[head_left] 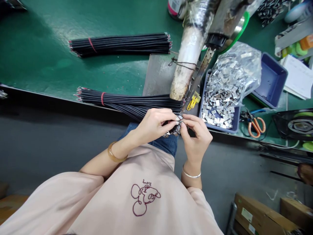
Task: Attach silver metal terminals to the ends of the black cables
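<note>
At the table's front edge, my left hand (158, 122) and my right hand (197, 133) meet with fingertips almost touching. Thumb and forefinger of each are pinched together around a small silver metal connector (180, 117) at the end of a black cable; the fingers hide most of the join. Just behind the hands lies a bundle of black cables (127, 101) tied with a red band, its loose strands running toward my left hand. Below the fingertips hang several cable ends with metal pieces (174, 131), partly covered.
A blue bin (234, 125) of small metal connectors (217, 112) stands right of my hands, a plastic bag over it. Behind are a second cable bundle (122, 45) and a tape-wrapped machine arm (187, 55). Orange-handled pliers (256, 127) and a fan (298, 125) lie farther right.
</note>
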The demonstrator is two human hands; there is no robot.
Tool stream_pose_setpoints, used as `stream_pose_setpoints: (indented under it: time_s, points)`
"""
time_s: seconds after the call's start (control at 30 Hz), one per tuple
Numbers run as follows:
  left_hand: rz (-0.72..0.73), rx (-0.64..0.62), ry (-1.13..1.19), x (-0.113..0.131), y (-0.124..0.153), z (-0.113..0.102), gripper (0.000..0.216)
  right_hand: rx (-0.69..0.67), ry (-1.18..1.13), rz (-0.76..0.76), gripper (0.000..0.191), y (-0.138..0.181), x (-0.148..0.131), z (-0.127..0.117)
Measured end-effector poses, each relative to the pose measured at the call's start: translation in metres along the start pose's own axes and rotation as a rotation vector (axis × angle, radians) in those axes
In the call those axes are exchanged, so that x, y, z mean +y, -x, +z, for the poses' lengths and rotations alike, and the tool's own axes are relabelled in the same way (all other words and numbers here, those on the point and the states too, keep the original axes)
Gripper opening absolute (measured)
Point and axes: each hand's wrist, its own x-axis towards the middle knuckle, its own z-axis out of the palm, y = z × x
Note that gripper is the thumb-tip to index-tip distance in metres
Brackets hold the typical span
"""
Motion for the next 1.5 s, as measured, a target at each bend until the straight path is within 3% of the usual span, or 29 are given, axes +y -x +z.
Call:
stream_pose_setpoints:
  time_s: [0.13, 0.23, 0.37, 0.53, 0.63, 0.83, 0.9, 1.07, 1.17, 1.3, 1.5]
  points:
    - [-0.012, 0.008, 0.021, 0.0, 0.002, -0.001, 0.011, 0.033, -0.214, 0.176, 0.004, 0.003, 0.003, 0.01]
    - [-0.078, -0.037, 0.07, 0.001, 0.002, -0.004, 0.014, 0.058, -0.267, 0.21, 0.004, 0.006, 0.005, 0.019]
    - [-0.241, -0.104, 0.221, 0.003, -0.001, -0.007, 0.017, 0.175, -0.152, 0.121, 0.005, 0.007, 0.003, 0.025]
    - [-0.4, -0.076, 0.427, 0.009, -0.006, -0.002, 0.014, 0.344, -0.093, -0.092, 0.016, 0.009, 0.0, 0.019]
    - [-0.437, -0.045, 0.435, 0.011, -0.008, 0.002, 0.012, 0.313, -0.015, -0.211, 0.016, 0.011, 0.0, 0.017]
    - [-0.461, -0.005, 0.45, 0.011, -0.008, 0.0, 0.016, 0.28, -0.098, -0.03, 0.01, 0.011, 0.007, 0.016]
    - [-0.465, -0.007, 0.456, 0.011, -0.009, -0.002, 0.019, 0.237, -0.121, -0.031, 0.009, 0.011, 0.009, 0.016]
    - [-0.492, -0.012, 0.52, 0.013, -0.014, -0.005, 0.022, 0.183, 0.014, -0.187, 0.012, 0.012, 0.011, 0.016]
    - [-0.497, 0.002, 0.513, 0.013, -0.015, -0.004, 0.023, 0.204, 0.153, -0.278, 0.013, 0.011, 0.012, 0.017]
    - [-0.491, 0.052, 0.478, 0.013, -0.015, 0.001, 0.02, 0.241, 0.173, -0.33, 0.017, 0.01, 0.014, 0.016]
    - [-0.487, 0.092, 0.408, 0.016, -0.016, 0.006, 0.015, 0.203, 0.113, -0.23, 0.011, 0.007, 0.014, 0.016]
